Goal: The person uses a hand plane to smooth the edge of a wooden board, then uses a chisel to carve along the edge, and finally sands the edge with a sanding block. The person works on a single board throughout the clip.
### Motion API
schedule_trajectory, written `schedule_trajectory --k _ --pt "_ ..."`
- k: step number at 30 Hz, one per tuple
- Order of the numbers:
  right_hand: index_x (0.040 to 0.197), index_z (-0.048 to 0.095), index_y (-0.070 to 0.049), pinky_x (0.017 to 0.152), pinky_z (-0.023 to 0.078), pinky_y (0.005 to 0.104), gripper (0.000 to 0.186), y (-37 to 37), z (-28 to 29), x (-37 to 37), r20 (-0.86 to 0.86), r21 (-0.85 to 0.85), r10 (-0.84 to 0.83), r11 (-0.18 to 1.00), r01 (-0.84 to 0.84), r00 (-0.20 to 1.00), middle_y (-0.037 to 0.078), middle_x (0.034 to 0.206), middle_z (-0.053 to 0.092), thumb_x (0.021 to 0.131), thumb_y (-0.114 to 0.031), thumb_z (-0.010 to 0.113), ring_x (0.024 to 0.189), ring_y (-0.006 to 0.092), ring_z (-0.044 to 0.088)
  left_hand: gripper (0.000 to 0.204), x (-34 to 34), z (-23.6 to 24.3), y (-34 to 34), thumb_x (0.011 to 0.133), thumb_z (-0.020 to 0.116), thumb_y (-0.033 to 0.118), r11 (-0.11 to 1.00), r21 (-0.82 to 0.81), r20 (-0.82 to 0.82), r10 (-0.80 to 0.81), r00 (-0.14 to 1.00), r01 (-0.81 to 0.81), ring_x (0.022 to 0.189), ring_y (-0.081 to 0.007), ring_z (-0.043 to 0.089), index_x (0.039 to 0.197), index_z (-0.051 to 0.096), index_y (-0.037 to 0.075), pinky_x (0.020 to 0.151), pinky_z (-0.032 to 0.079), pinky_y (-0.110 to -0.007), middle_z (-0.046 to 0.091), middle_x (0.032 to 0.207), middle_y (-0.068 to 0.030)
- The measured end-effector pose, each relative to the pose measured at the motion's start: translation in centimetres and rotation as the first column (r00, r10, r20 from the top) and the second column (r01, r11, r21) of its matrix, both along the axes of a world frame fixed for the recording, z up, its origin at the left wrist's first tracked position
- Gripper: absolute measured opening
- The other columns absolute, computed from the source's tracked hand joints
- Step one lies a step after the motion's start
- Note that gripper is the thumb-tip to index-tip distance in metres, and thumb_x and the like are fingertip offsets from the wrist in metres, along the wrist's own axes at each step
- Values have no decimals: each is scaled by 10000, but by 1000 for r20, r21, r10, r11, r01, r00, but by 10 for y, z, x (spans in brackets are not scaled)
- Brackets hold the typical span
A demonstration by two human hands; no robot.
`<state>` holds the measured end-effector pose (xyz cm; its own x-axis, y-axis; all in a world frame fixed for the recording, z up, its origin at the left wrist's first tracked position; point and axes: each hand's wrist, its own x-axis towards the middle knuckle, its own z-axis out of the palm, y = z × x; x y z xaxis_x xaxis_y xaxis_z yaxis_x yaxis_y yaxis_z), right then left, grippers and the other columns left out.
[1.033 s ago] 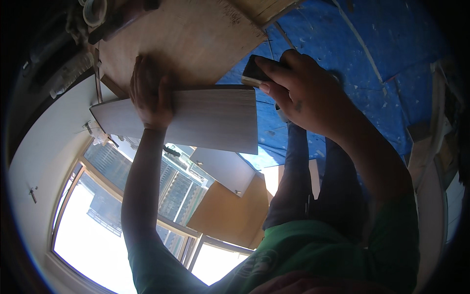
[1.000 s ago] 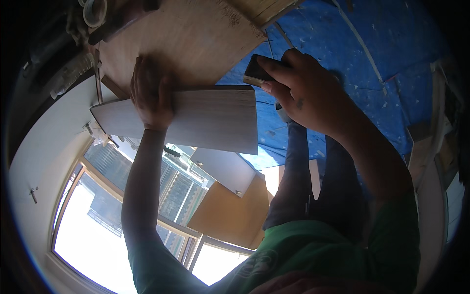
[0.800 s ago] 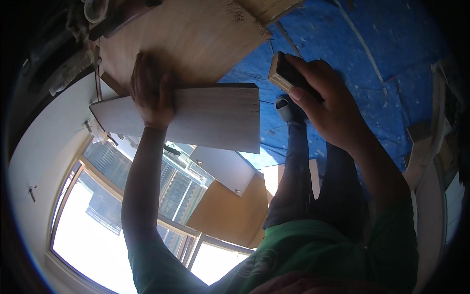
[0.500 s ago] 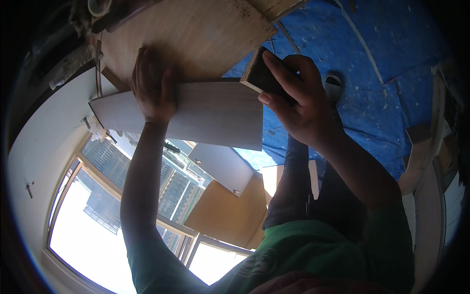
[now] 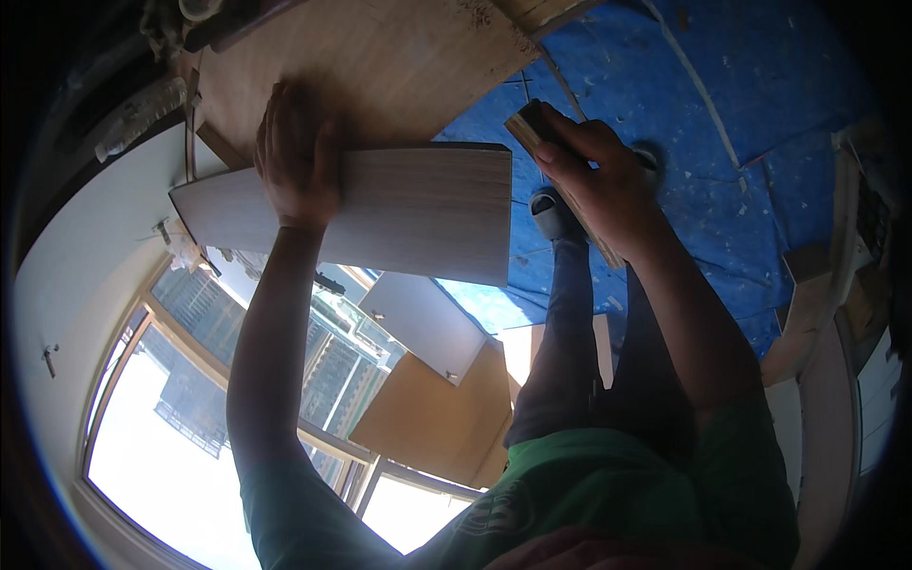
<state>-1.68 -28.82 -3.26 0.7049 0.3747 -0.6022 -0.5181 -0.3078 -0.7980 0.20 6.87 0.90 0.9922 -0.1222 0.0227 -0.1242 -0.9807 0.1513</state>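
A grey wood-grain board [image 5: 418, 214] stands tilted at the edge of the brown wooden worktop [image 5: 380, 66]. My left hand [image 5: 296, 171] is closed over its upper edge, with the fingers reaching past to the far side. To the right of the board's end, my right hand [image 5: 608, 180] grips a flat wooden block [image 5: 528, 122] with a dark face. The block is held above the blue sheet and apart from the board. Its lower part runs behind my palm and shows again below the hand.
A blue sheet [image 5: 684, 85] covers the floor, and my feet in slippers [image 5: 548, 211] stand on it. Wood dust [image 5: 484, 17] lies on the worktop's far corner. A clear plastic bottle [image 5: 142, 119] is at the left. White [image 5: 423, 323] and tan panels [image 5: 432, 418] lean by the window.
My right hand has drawn the block away from the board's end, to the right, and turned it so its narrow edge shows. My left hand stays on the board.
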Motion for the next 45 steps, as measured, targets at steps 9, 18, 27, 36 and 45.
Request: schedule_trajectory --k 9,18,27,36,45 --pt "1467 614 -67 748 492 315 476 -26 37 58 225 -9 431 898 -440 874 66 959 634 1082 -346 589 824 143 615 656 0 0 -1 1001 615 438 1000 -2 0 11 1000 -11 1433 -386 491 1508 512 34 1184 364 -493 533 1541 -194" --pt "1432 646 -90 789 535 327 504 -21 37 67 -16 36 473 881 -472 881 105 977 681 1095 -448 537 853 176 672 653 2 -3 -3 999 624 434 999 -43 15 11 1000 -10 1429 -388 498 1501 520 30 1191 357 -494 541 1533 -196" --pt "1533 504 -65 847 529 372 533 -17 1 -20 -60 279 -29 959 45 998 127 1053 663 1122 -405 485 945 207 656 660 4 1 -7 1012 615 428 999 -36 -37 40 999 -41 1443 -390 479 1513 504 13 1202 342 -498 526 1544 -209" --pt "1592 421 -39 965 492 378 561 17 17 -17 353 290 -218 950 115 910 139 1177 599 1111 -315 507 1085 200 598 581 1 -2 -1 1044 587 249 997 -76 -50 -2 999 -1 1454 -366 470 1546 459 -14 1213 347 -460 509 1562 -215" --pt "1573 481 -111 917 527 364 566 5 -11 -22 345 349 -288 923 163 893 133 1148 584 1062 -311 623 1058 200 620 607 0 -4 2 1040 560 372 998 -63 -18 -18 1000 17 1436 -411 484 1518 492 2 1193 357 -503 523 1548 -223"
